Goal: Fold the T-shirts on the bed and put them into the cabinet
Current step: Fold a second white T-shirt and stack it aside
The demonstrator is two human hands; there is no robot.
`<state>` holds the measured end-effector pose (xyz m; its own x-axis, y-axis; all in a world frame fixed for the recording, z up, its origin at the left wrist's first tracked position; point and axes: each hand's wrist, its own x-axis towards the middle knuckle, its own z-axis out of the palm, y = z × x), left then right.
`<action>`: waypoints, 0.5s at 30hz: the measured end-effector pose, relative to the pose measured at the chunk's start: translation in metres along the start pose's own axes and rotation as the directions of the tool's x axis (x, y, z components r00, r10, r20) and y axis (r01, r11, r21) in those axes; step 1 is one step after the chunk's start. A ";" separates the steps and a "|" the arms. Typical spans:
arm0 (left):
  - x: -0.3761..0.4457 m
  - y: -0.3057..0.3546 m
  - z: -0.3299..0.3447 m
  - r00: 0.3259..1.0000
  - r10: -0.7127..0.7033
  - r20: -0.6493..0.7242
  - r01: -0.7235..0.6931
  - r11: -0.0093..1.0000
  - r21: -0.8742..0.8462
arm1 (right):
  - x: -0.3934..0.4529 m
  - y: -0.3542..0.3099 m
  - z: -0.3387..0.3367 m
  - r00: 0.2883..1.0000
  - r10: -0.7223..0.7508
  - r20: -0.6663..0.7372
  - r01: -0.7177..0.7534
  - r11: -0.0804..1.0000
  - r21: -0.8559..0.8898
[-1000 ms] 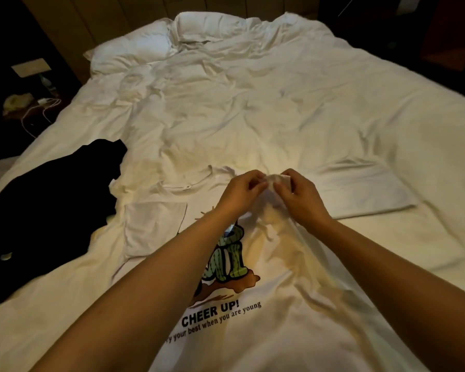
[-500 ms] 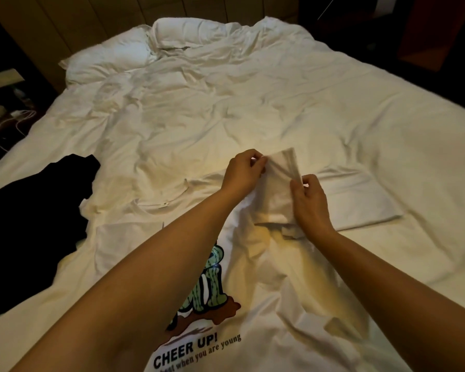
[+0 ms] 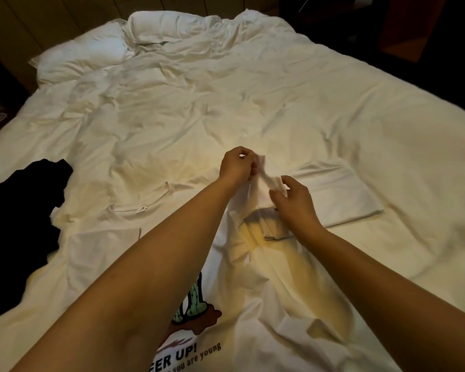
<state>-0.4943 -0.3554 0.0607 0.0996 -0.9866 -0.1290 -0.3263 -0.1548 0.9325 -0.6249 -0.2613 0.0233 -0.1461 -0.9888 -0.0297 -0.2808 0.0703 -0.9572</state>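
While both hands pinch its raised fabric, left hand (image 3: 238,165), right hand (image 3: 295,202), white T-shirt (image 3: 266,304) seemingly printed "CHEER UP!"

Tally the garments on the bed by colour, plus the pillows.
White T-shirts: 2, printed shirt held by left hand and right hand, folded shirt beside it
Black garments: 1, black garment
Pillows: 2, left pillow, right pillow
Total: 5
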 end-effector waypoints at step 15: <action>-0.017 -0.014 -0.086 0.937 -0.339 0.081 0.307 0.693 -0.652 | -0.009 -0.057 0.075 0.852 -0.366 0.374 0.500 0.782 -0.373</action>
<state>-0.4101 -0.3322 0.0787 0.1282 -0.8762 -0.4646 0.4174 -0.3773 0.8267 -0.5360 -0.2662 0.0566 0.3329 -0.9175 0.2174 -0.6463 -0.3899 -0.6560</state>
